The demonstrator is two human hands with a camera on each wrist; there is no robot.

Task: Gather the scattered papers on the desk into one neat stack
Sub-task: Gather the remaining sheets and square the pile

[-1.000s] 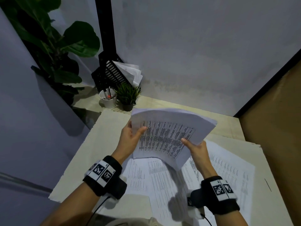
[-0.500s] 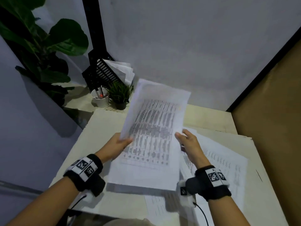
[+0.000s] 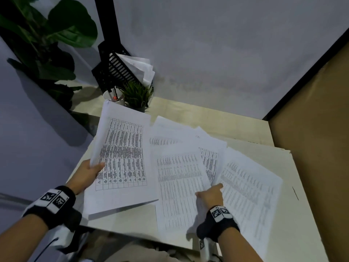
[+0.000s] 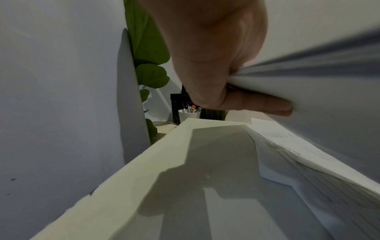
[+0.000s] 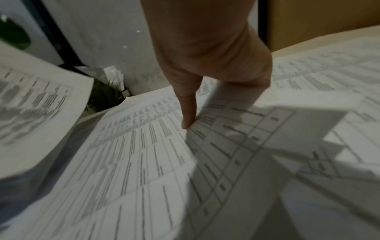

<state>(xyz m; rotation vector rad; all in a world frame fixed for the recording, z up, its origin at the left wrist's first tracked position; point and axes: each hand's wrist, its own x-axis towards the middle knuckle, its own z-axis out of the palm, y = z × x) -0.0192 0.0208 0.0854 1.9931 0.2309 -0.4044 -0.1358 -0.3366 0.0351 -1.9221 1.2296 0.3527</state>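
Note:
My left hand (image 3: pixel 90 172) grips a thick stack of printed papers (image 3: pixel 122 157) by its left edge, thumb on top, and holds it tilted above the left part of the white desk (image 3: pixel 132 220). The left wrist view shows the fingers (image 4: pixel 257 105) curled under the stack (image 4: pixel 308 81). Several loose printed sheets (image 3: pixel 179 182) lie fanned and overlapping to the right. My right hand (image 3: pixel 208 193) is down on them. Its thumb (image 5: pixel 187 120) touches the edge of a gridded sheet (image 5: pixel 236 129), and its other fingers are tucked behind that sheet.
At the back left corner stand a black file rack (image 3: pixel 117 70) holding papers, a white pen cup (image 3: pixel 113 95) and a small potted plant (image 3: pixel 137 97). A large leafy plant (image 3: pixel 47 35) rises behind the left partition. A brown panel (image 3: pixel 311 138) walls the right side.
My right hand let go of the stack and dropped onto the loose sheets at the right. The left hand alone now holds the stack, shifted left and laid flatter.

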